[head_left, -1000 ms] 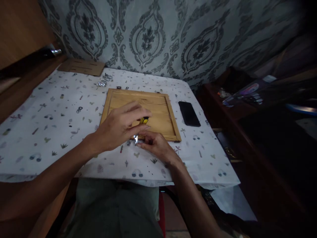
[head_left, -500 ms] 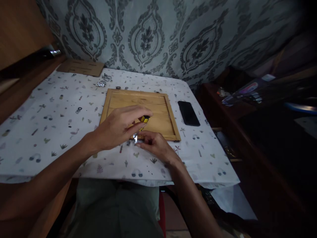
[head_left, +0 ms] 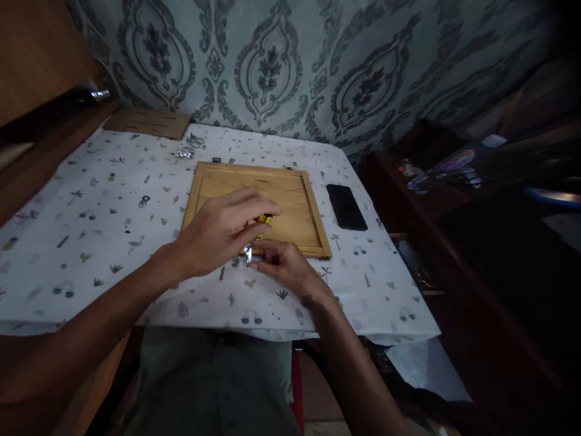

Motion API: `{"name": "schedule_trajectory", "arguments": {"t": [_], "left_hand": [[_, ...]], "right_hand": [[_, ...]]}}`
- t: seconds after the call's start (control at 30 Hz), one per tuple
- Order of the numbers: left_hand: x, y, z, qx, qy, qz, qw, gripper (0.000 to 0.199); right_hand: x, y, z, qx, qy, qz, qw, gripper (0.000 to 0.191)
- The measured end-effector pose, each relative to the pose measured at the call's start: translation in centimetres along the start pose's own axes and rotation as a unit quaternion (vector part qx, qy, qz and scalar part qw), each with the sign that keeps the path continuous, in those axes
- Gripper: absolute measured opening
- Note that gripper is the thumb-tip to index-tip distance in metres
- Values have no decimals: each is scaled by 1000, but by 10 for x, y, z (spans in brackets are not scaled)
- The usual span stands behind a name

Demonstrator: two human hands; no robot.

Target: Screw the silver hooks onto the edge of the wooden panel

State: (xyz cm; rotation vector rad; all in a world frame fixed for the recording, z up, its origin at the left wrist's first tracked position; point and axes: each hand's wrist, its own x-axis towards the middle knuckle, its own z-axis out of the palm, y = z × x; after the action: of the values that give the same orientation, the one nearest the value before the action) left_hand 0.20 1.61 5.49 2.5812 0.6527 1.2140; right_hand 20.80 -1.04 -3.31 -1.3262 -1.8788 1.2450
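Note:
My left hand (head_left: 222, 230) is closed around the yellow-and-black handle of a screwdriver (head_left: 265, 218), held over the near edge of a framed wooden panel (head_left: 281, 200). Its shaft is mostly hidden behind my fingers. Low at that same edge, my right hand (head_left: 284, 263) pinches a small shiny metal latch (head_left: 248, 254) between thumb and fingers. The latch sits just below my left thumb; whether the screwdriver tip touches it, I cannot tell. The panel lies flat, its near left part covered by my left hand.
A black phone (head_left: 347, 207) lies to the right of the panel. Several shiny metal fittings (head_left: 186, 152) rest at the back left, near a brown cardboard piece (head_left: 147, 122). A patterned white cloth (head_left: 113, 248) covers the table. Beyond the right edge lies a plastic bottle (head_left: 445, 169).
My left fingers have shifted slightly on the screwdriver handle, which appears a little turned. The right hand, the latch and the panel stay in place.

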Motion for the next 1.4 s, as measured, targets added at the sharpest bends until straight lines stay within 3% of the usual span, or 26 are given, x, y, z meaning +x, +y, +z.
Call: {"name": "schedule_trajectory", "arguments": {"t": [0.13, 0.37, 1.4], "left_hand": [[0, 1, -1, 1, -3, -1, 1000, 14], [2, 1, -6, 4, 48, -9, 999, 15], [-3, 0, -1, 41, 32, -7, 999, 13]], "right_hand": [[0, 0, 0, 1, 0, 1, 1000, 45], [0, 3, 1, 0, 17, -8, 1000, 46], [1, 4, 1, -12, 10, -18, 1000, 47]]}}
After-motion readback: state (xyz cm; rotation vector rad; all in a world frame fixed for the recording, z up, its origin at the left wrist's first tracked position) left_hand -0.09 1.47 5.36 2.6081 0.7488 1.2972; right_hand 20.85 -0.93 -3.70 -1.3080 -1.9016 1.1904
